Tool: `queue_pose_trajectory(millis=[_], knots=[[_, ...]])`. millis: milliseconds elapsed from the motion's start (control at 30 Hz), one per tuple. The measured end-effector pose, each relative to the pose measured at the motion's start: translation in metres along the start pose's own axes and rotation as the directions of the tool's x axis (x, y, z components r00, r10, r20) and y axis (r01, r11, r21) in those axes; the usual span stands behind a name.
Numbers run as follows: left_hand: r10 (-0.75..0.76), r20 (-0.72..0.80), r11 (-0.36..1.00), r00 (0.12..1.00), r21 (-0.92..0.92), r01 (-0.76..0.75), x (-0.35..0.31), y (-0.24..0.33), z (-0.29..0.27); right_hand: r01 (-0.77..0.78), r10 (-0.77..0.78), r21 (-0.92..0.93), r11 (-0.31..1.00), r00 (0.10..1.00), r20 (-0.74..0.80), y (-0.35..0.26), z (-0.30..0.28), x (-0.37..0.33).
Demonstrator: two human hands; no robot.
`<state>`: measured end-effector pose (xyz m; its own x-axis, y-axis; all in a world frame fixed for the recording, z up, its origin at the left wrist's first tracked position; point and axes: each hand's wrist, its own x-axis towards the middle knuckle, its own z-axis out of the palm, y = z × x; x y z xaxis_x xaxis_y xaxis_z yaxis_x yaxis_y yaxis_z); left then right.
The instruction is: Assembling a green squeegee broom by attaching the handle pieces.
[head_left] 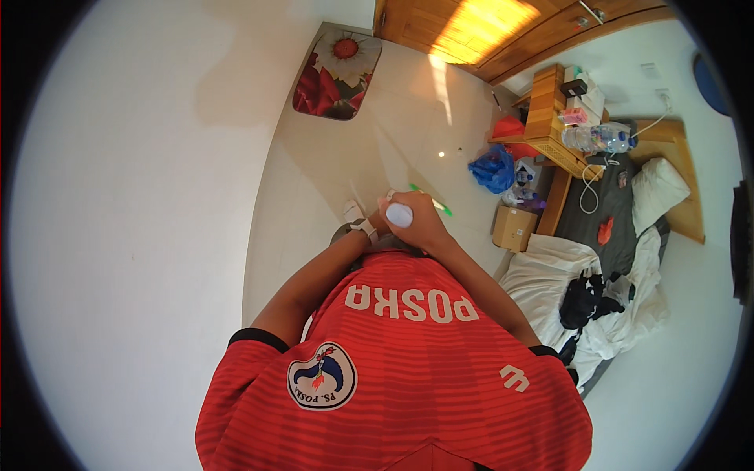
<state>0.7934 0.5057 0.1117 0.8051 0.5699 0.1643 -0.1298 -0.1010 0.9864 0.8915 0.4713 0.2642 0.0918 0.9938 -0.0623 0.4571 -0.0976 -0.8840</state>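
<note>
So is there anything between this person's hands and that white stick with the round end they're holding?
No, nothing visible. The right hand is wrapped straight around the white stick, its round end poking out of the grip. The left hand, with a white wristband, sits right beside it, mostly hidden. A green tip shows beyond the hands, above the tiled floor.

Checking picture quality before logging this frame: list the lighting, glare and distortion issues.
Head view: strong fisheye bending, with a black rim at the corners; a blown-out sun patch on the wooden door and a bright streak on the floor; the white wall is evenly lit with a soft shadow at the top; the right hand is sharp, its white handle end slightly overexposed.
</note>
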Motion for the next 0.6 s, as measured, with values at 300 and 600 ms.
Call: queue_pose_trajectory(millis=[300,600], knots=[[-0.134,-0.203,0.962,0.97,0.206,0.176,0.024,0.041,0.007,0.257,-0.256,-0.015,0.966,0.964,0.077,0.0,-0.02,-0.021],[0.045,-0.011,0.902,0.999,0.431,-0.035,0.094,-0.01,0.052,0.206,-0.218,-0.128,0.97,0.971,-0.096,0.089,-0.099,-0.032]])
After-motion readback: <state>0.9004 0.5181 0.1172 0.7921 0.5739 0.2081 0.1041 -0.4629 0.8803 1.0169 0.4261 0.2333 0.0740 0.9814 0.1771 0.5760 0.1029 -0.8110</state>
